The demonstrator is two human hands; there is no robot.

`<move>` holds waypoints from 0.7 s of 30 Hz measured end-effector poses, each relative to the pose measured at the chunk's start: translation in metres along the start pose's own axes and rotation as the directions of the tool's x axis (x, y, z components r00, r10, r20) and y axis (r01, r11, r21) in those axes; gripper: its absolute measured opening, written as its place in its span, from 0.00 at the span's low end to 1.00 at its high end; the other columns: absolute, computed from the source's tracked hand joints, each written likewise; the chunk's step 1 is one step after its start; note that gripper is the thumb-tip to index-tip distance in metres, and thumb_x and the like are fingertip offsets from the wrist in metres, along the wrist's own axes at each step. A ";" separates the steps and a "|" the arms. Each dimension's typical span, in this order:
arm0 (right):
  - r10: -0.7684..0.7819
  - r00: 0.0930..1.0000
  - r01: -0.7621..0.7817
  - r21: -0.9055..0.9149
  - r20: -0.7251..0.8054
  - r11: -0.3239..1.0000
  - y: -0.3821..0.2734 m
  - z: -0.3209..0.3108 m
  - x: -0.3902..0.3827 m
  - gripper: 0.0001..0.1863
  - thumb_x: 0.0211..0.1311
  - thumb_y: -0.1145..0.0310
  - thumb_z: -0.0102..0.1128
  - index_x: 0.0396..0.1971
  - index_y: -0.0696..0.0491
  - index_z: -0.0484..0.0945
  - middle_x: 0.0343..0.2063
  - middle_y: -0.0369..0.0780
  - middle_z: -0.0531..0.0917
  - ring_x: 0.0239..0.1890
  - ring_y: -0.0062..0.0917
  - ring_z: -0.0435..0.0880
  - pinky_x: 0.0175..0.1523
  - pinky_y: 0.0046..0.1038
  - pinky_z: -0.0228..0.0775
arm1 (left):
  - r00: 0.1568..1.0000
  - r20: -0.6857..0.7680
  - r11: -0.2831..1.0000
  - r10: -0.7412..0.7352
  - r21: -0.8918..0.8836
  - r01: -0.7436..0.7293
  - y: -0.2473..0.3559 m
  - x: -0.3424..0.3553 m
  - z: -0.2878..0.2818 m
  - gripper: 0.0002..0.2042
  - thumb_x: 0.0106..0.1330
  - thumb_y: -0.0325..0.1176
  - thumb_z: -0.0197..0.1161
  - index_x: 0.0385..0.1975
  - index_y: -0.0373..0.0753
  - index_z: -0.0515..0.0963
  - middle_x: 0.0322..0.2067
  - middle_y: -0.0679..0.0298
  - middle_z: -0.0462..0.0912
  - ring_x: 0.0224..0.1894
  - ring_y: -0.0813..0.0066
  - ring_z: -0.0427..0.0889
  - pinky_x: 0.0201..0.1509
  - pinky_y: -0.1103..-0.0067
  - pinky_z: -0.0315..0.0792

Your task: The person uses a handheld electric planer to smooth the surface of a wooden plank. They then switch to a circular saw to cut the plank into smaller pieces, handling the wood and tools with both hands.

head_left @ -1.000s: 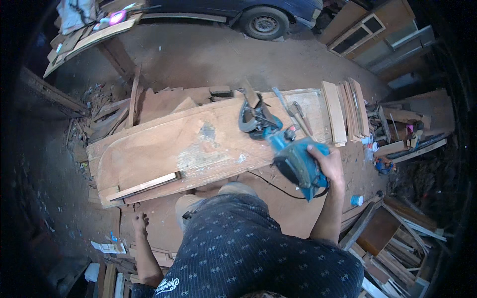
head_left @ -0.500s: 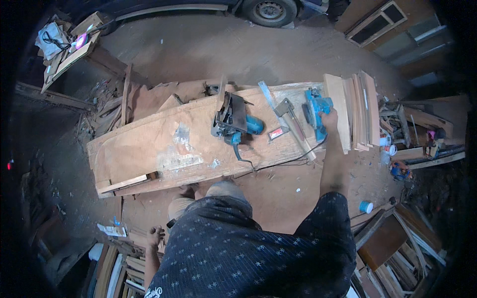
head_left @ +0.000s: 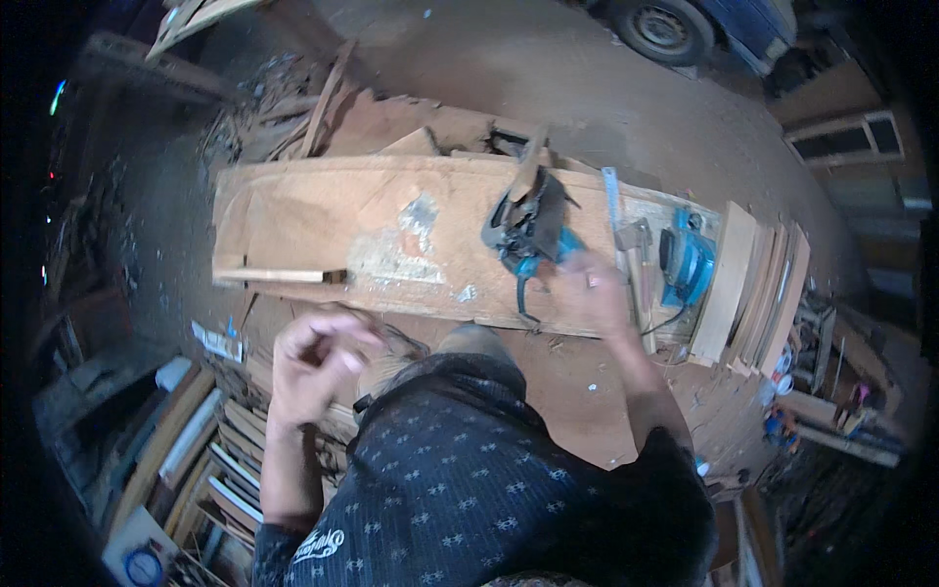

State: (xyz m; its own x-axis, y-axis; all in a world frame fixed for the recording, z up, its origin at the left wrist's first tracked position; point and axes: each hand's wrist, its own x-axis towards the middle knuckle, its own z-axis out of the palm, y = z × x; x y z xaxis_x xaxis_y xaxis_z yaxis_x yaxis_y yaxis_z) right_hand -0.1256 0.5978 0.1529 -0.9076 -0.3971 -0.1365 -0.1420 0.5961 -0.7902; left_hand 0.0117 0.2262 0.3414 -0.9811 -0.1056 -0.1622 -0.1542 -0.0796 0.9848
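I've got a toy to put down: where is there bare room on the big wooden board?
The biggest bare patch on the board is its left part, beyond the wooden strip and left of the dark power tool. Further right it's crowded: your right hand, the ruler, hatchet, blue power tool and planks.

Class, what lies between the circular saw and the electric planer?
In the head view, a metal ruler and hatchet lie between circular saw and electric planer; the right hand partly overlaps that gap.
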 end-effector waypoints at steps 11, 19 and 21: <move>0.374 0.681 0.528 -0.776 0.629 0.345 0.018 0.199 0.094 0.16 0.63 0.68 0.62 0.46 0.61 0.86 0.44 0.49 0.88 0.49 0.41 0.88 0.48 0.47 0.80 | 0.770 0.181 0.692 0.611 -0.596 -0.409 0.094 -0.024 0.008 0.09 0.71 0.36 0.68 0.36 0.36 0.86 0.32 0.54 0.88 0.34 0.63 0.87 0.39 0.67 0.82; 0.501 0.715 0.266 -0.853 0.488 0.449 -0.081 0.130 0.133 0.23 0.57 0.63 0.68 0.50 0.61 0.84 0.38 0.51 0.89 0.43 0.42 0.91 0.47 0.38 0.81 | 0.742 0.053 0.587 0.668 -0.650 -0.483 0.090 -0.090 -0.100 0.08 0.73 0.31 0.64 0.44 0.35 0.82 0.38 0.56 0.88 0.35 0.71 0.85 0.41 0.71 0.81; 0.340 0.848 0.177 -0.822 0.406 0.541 -0.094 0.121 0.132 0.24 0.60 0.58 0.68 0.51 0.60 0.82 0.37 0.50 0.90 0.42 0.44 0.91 0.48 0.41 0.81 | 0.744 -0.029 0.567 0.667 -0.629 -0.533 0.081 -0.113 -0.137 0.08 0.74 0.30 0.64 0.46 0.34 0.81 0.40 0.56 0.87 0.35 0.73 0.85 0.41 0.73 0.81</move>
State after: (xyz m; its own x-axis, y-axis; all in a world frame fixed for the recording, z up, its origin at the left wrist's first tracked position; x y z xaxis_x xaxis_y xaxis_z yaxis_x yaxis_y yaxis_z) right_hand -0.1846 0.4049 0.1367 -0.6577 -0.4175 -0.6270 -0.5624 0.8259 0.0400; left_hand 0.1263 0.0959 0.4311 -0.8297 -0.1603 0.5347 0.5085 -0.6120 0.6057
